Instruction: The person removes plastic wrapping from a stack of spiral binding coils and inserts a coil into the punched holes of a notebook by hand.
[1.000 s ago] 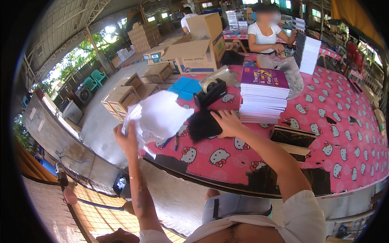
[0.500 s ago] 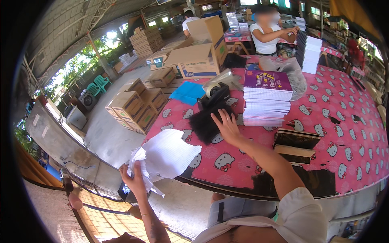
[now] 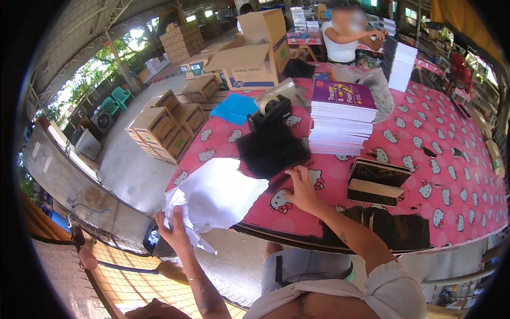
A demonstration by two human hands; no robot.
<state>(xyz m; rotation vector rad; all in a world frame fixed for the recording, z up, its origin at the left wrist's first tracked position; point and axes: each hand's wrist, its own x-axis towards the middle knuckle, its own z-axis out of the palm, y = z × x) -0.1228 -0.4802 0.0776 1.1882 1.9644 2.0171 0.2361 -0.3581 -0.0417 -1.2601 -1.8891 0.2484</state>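
Observation:
My left hand [image 3: 172, 226] grips crumpled white paper [image 3: 178, 204] at the table's left edge. A large torn white sheet [image 3: 226, 194] spreads from it onto the pink table. My right hand [image 3: 302, 187] is at the near edge of a black, bristly-looking bundle [image 3: 271, 149], fingers pinched on a thin dark coil-like strip [image 3: 277, 182]. Behind the bundle stands a black tape dispenser [image 3: 272, 112]. To its right rises a stack of spiral notebooks [image 3: 340, 125] with a purple cover on top. A black-and-tan block-like holder [image 3: 378, 181] sits right of my right hand.
A blue sheet [image 3: 234, 108] and clear plastic [image 3: 380, 93] lie farther back on the table [image 3: 425, 138]. A taller notebook stack [image 3: 398, 66] stands near a person [image 3: 340, 45] across the table. Cardboard boxes [image 3: 159, 127] are piled on the floor at left; an open carton [image 3: 255, 64] stands behind.
My right hand has come off the top of the black bundle toward me, and its fingers have closed at the near edge. My left hand still holds the paper. The view has shifted slightly.

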